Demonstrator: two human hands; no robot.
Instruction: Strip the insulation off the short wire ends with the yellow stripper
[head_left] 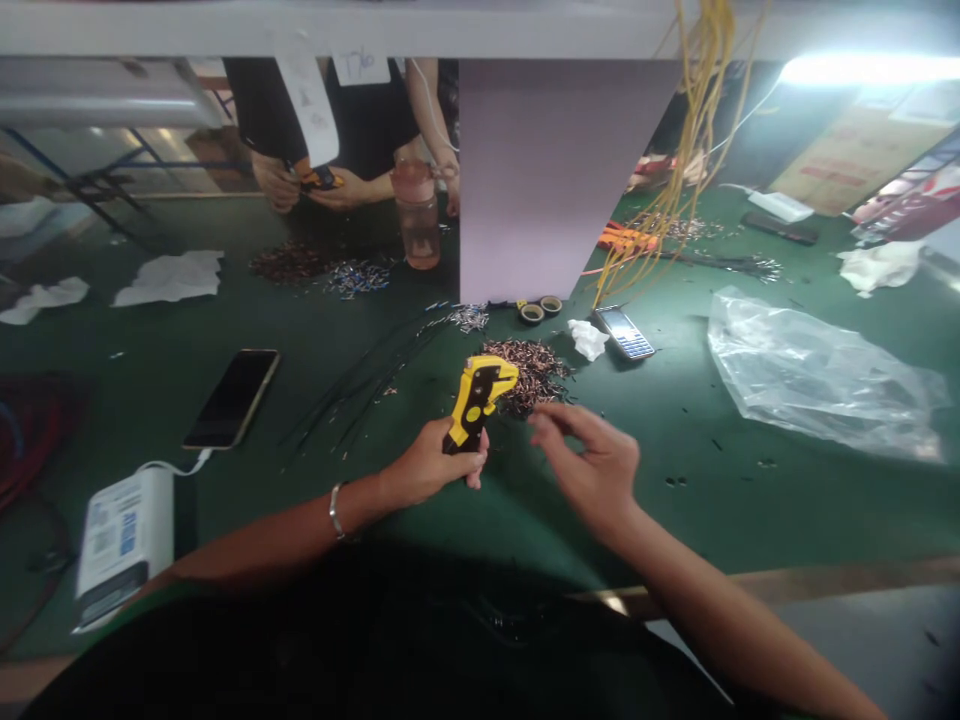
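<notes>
My left hand [439, 462] is wrapped round the dark grip of a yellow and black wire stripper [477, 398], its jaw end pointing up and away from me. Just beyond and to the right of the tool lies a heap of small copper-coloured wire pieces [536, 372]. At the near edge of that heap is my right hand [596, 462], with its thumb and fingertips pinched together. Whatever may be between those fingertips is too small to make out. Several thin black wires [356, 385] lie on the green table left of the stripper, ending near a small silvery pile [470, 318].
A phone [232, 400] with a cable to a white box [127, 540] lies at left. A keypad device [626, 333], tape rolls [541, 308] and a plastic bag [817, 375] lie right. Yellow wires [701, 120] hang down. Across the table, a person's hands [300, 188] hold a tool near a bottle [417, 220].
</notes>
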